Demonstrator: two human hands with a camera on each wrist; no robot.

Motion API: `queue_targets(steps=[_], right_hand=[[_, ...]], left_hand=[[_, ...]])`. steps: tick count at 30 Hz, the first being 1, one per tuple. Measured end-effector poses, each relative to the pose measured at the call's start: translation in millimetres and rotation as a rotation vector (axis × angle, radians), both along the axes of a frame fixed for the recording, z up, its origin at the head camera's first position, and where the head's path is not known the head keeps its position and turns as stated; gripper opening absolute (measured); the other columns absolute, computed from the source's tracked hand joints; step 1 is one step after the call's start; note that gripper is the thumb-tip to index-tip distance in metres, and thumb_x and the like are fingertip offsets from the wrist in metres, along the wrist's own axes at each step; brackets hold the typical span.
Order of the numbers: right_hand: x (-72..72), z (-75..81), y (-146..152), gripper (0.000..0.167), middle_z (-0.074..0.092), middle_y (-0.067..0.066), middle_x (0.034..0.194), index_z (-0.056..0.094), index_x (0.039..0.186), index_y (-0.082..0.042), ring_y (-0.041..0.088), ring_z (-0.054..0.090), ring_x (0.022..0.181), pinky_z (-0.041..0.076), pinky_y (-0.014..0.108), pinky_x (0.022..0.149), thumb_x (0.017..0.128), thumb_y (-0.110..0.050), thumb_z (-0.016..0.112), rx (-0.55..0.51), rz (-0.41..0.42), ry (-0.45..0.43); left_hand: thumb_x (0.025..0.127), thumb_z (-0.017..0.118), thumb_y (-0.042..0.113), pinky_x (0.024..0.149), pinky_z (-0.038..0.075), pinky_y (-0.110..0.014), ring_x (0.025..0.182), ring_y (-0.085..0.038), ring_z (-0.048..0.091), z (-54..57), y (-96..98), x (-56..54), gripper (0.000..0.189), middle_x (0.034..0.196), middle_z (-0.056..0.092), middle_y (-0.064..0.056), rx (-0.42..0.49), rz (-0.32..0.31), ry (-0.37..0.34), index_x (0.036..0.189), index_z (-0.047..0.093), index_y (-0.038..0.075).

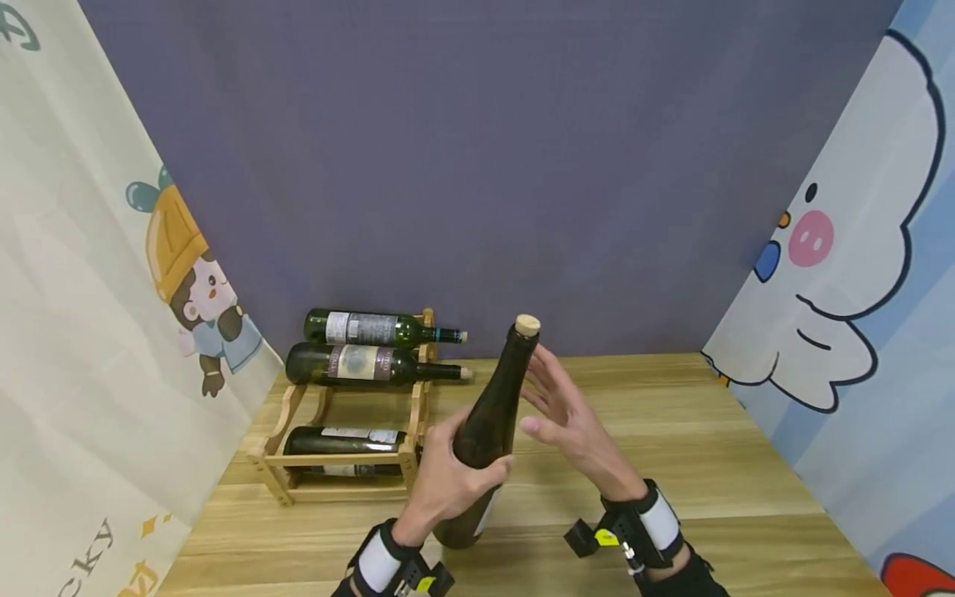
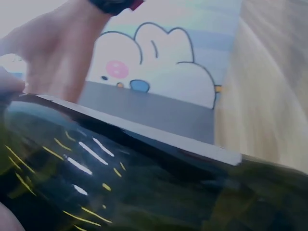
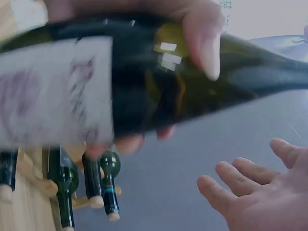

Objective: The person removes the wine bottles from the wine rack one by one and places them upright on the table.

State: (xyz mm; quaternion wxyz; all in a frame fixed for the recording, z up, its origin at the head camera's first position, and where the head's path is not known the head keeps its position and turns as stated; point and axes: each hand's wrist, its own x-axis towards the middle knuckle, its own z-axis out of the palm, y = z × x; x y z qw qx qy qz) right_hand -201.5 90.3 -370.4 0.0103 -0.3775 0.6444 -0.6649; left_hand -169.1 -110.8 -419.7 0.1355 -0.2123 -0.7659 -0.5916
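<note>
My left hand point(image 1: 451, 481) grips a dark green wine bottle point(image 1: 487, 423) round its body, thumb across the near side. The bottle leans, its corked neck up and to the right and its base low over the table. A pale label with purplish print point(image 3: 57, 91) shows in the right wrist view. In the left wrist view the glass point(image 2: 144, 183) fills the lower part. Beside the neck, my right hand point(image 1: 570, 423) has its fingers spread and holds nothing; its palm and fingers point(image 3: 226, 192) show apart from the bottle in the right wrist view.
To the left stands a wooden wine rack point(image 1: 343, 459) with several bottles lying in it, including a green one point(image 1: 406, 332) at the back and a dark one point(image 1: 298, 363) before it. Their corked necks point right. A grey-purple cloth point(image 1: 485, 166) hangs behind the wooden table point(image 1: 671, 464).
</note>
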Motion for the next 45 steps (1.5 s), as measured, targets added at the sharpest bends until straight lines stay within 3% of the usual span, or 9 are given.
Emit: queue_targets(steps=[3,10,16,22,26,32,38,42,45], right_hand=[[2.4,4.7,-6,0.083,0.028,0.009,0.17,0.018,0.165,-0.016,0.021,0.032,0.155,0.034,0.031,0.121,0.099,-0.027,0.068,-0.022,0.034,-0.015],[6.5,10.7,-19,0.057,0.055,0.025,0.147,0.046,0.149,-0.002,0.033,0.057,0.137,0.047,0.042,0.113,0.097,-0.01,0.067,-0.037,-0.002,-0.027],[12.8,10.1,-25,0.021,0.077,0.009,0.1,0.066,0.11,0.004,0.023,0.076,0.095,0.059,0.041,0.092,0.099,-0.013,0.066,-0.002,-0.097,-0.13],[14.0,5.4,-33,0.029,0.064,-0.003,0.067,0.058,0.081,0.005,0.024,0.067,0.063,0.057,0.038,0.077,0.1,-0.015,0.065,-0.018,-0.172,-0.133],[13.2,0.7,-37,0.036,0.056,-0.002,0.058,0.051,0.071,0.003,0.028,0.06,0.052,0.056,0.038,0.065,0.101,-0.013,0.063,-0.085,-0.247,-0.104],[12.5,-2.7,-38,0.039,0.052,0.003,0.054,0.048,0.066,0.003,0.024,0.055,0.046,0.053,0.038,0.053,0.1,-0.009,0.062,-0.175,-0.361,-0.097],[12.0,-1.6,-35,0.038,0.048,0.01,0.052,0.048,0.064,0.003,0.026,0.052,0.044,0.052,0.038,0.049,0.1,-0.005,0.061,-0.194,-0.333,-0.046],[8.2,1.0,-30,0.039,0.047,0.013,0.052,0.047,0.063,0.002,0.026,0.052,0.043,0.051,0.037,0.048,0.1,-0.001,0.058,-0.202,-0.283,0.007],[4.5,4.6,-23,0.038,0.046,0.014,0.053,0.047,0.063,0.002,0.025,0.052,0.044,0.05,0.037,0.048,0.1,0.0,0.056,-0.217,-0.262,0.042]], left_hand=[[0.079,0.083,0.02,0.063,0.058,-0.031,0.072,-0.009,0.069,-7.8,6.9,-1.1,0.044,0.094,0.074,0.0,0.021,-0.029,0.04,0.12,0.068,0.024],[0.078,0.081,0.015,0.069,0.059,-0.031,0.081,-0.01,0.073,-22.9,20.2,-4.8,0.05,0.103,0.076,-0.002,0.042,-0.057,0.122,0.124,0.066,0.023],[0.077,0.083,0.015,0.073,0.061,-0.029,0.085,-0.011,0.074,-30.2,29.3,-6.7,0.053,0.105,0.077,-0.004,0.039,-0.043,0.164,0.126,0.065,0.02],[0.077,0.082,0.012,0.075,0.061,-0.028,0.088,-0.012,0.075,-38.1,33.8,-9.6,0.049,0.104,0.077,-0.006,0.042,-0.037,0.239,0.123,0.065,0.014],[0.08,0.081,0.017,0.079,0.061,-0.03,0.092,-0.011,0.075,-41.1,35.3,-10.0,0.049,0.11,0.076,-0.004,0.032,-0.065,0.166,0.125,0.062,0.018],[0.086,0.08,0.03,0.088,0.059,-0.032,0.103,-0.011,0.072,-42.2,37.7,-10.7,0.062,0.126,0.071,-0.001,-0.02,-0.131,0.022,0.142,0.053,0.024],[0.087,0.08,0.037,0.09,0.058,-0.032,0.107,-0.01,0.071,-39.5,34.4,-10.5,0.07,0.131,0.068,0.002,-0.078,-0.159,-0.008,0.148,0.047,0.029],[0.085,0.082,0.038,0.093,0.057,-0.033,0.112,-0.01,0.069,-38.0,30.4,-11.4,0.071,0.134,0.066,0.005,-0.114,-0.185,0.013,0.147,0.046,0.032],[0.083,0.084,0.042,0.097,0.056,-0.035,0.116,-0.01,0.065,-36.2,25.5,-12.6,0.073,0.136,0.063,0.008,-0.16,-0.167,0.023,0.145,0.046,0.034]])
